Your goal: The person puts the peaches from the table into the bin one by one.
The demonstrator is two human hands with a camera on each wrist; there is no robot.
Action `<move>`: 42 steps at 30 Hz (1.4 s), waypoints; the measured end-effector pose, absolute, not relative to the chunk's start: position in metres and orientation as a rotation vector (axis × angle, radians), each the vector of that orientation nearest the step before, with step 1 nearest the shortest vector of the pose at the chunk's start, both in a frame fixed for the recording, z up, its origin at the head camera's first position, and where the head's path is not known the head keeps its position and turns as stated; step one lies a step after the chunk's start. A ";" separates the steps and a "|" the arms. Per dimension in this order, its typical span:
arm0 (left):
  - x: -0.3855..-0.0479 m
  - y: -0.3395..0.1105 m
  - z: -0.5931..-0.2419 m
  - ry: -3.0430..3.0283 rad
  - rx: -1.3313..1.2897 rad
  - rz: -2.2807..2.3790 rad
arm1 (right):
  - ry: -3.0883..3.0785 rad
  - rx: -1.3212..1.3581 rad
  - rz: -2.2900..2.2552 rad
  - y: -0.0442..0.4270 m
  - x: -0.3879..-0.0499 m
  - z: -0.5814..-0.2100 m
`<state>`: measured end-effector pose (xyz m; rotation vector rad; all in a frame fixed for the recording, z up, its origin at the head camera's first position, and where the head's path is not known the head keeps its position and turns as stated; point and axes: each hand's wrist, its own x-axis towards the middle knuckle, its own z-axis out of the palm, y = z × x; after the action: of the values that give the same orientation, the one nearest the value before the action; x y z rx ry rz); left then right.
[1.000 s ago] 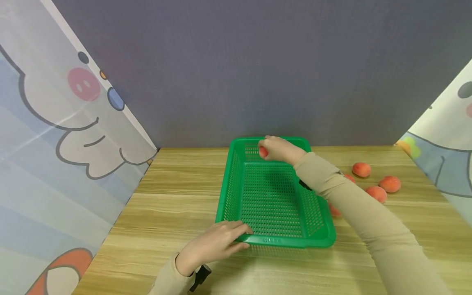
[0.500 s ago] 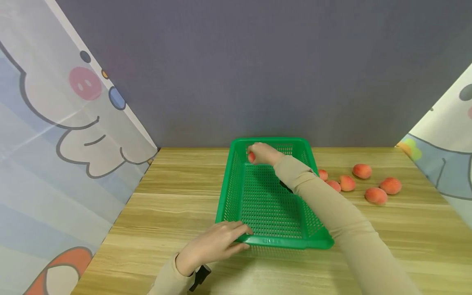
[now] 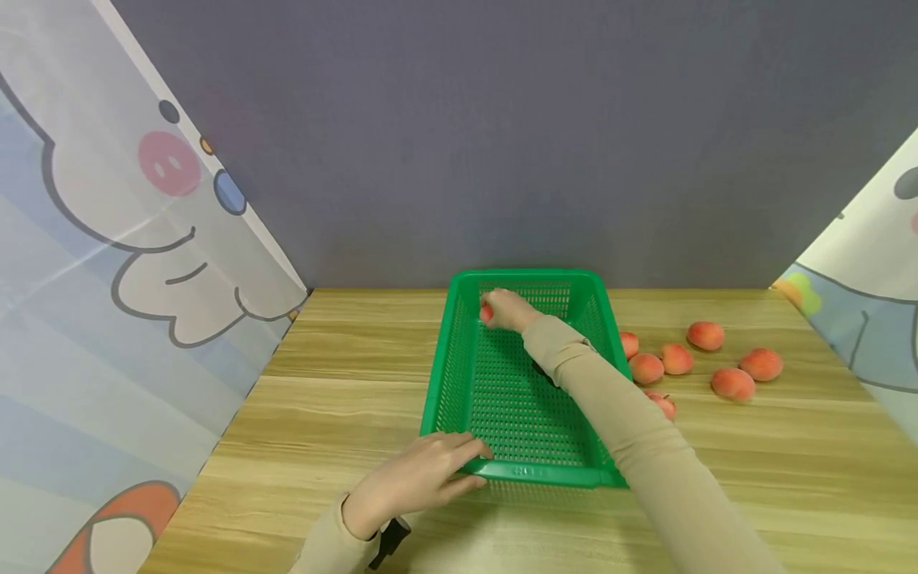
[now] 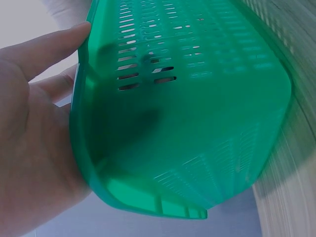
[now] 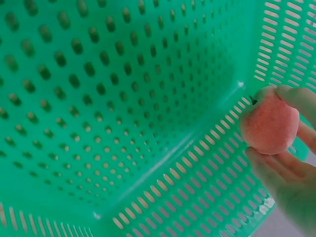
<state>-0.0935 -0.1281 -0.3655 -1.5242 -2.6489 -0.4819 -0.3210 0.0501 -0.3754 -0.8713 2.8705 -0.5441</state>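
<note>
A green plastic basket (image 3: 539, 473) with slotted walls stands on the wooden table. At its near left corner my left hand (image 3: 423, 470) grips the rim, fingers over the edge and thumb outside; the left wrist view shows this hand (image 4: 34, 133) against the basket wall (image 4: 187, 118). Inside the far left part of the basket, my right hand (image 3: 509, 309) holds a peach (image 3: 487, 313). The right wrist view shows the peach (image 5: 270, 123), pinkish red with a small dark stem, pinched between thumb and fingers above the perforated floor. The palm is partly out of that view.
Several more peaches (image 3: 676, 359) lie on the table (image 3: 344, 383) to the right of the basket, the nearest ones close to its wall. A grey panel (image 3: 502, 143) rises behind the table. Cartoon-printed sheets (image 3: 165, 263) flank both sides.
My right hand has moved left and down into the basket's far left corner area, carrying the peach. My left hand keeps its grip on the rim.
</note>
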 end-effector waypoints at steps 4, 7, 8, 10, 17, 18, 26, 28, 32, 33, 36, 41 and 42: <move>-0.093 -0.128 -0.365 -2.651 -1.526 -0.477 | 2.877 -0.857 -0.570 0.046 -0.326 -0.384; -0.093 -0.128 -0.365 -2.650 -1.527 -0.481 | 2.900 -0.883 -0.590 0.043 -0.333 -0.394; -0.093 -0.128 -0.365 -2.651 -1.528 -0.486 | 2.903 -0.878 -0.587 0.042 -0.334 -0.396; -0.093 -0.128 -0.364 -2.651 -1.527 -0.489 | 2.917 -0.876 -0.590 0.041 -0.335 -0.398; -0.093 -0.128 -0.364 -2.647 -1.520 -0.467 | 2.951 -0.829 -0.567 0.036 -0.322 -0.397; -0.093 -0.128 -0.364 -2.647 -1.519 -0.464 | 2.956 -0.830 -0.556 0.036 -0.321 -0.398; -0.092 -0.128 -0.364 -2.650 -1.516 -0.471 | 2.974 -0.833 -0.505 0.034 -0.321 -0.403; -0.092 -0.128 -0.365 -2.647 -1.512 -0.465 | 2.975 -0.834 -0.496 0.033 -0.321 -0.403; -0.092 -0.128 -0.366 -2.642 -1.505 -0.464 | 2.978 -0.840 -0.473 0.031 -0.321 -0.404; -0.092 -0.128 -0.366 -2.638 -1.505 -0.465 | 2.980 -0.843 -0.467 0.031 -0.322 -0.404; -0.092 -0.127 -0.367 -2.629 -1.507 -0.467 | 2.986 -0.838 -0.449 0.031 -0.322 -0.405; -0.093 -0.127 -0.368 -2.623 -1.517 -0.471 | 2.977 -0.819 -0.430 0.031 -0.323 -0.404; -0.093 -0.127 -0.368 -2.622 -1.518 -0.473 | 2.968 -0.811 -0.432 0.031 -0.323 -0.403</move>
<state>-0.0932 -0.1272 -0.3677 -1.5183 -2.6222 -0.4729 -0.3231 0.0314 -0.4033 -0.8106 2.9685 -0.4317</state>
